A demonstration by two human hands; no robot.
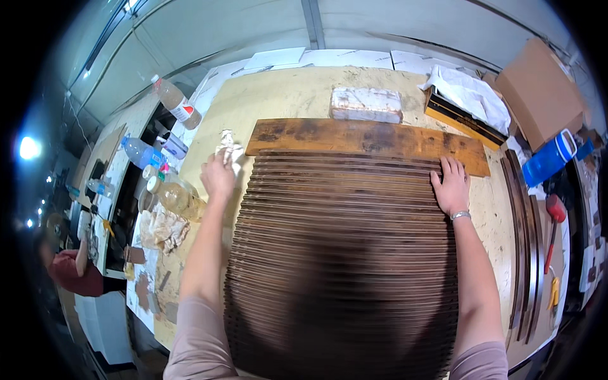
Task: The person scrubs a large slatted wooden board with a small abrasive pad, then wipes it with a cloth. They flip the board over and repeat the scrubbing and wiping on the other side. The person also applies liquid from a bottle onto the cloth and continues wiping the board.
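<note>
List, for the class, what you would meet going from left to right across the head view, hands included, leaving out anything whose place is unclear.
Co-worker → crumpled cloth → left hand → white block → right hand → red mallet.

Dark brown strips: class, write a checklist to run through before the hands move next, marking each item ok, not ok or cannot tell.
1. Left hand holding crumpled white rag: ok.
2. Right hand at far right corner of dark brown strips: ok.
3. Brown plank along their far edge: ok.
4. Strips evenly lit: not ok, near part dark.
5. Strips dry: cannot tell.
6. Red mallet off the strips: ok.
</note>
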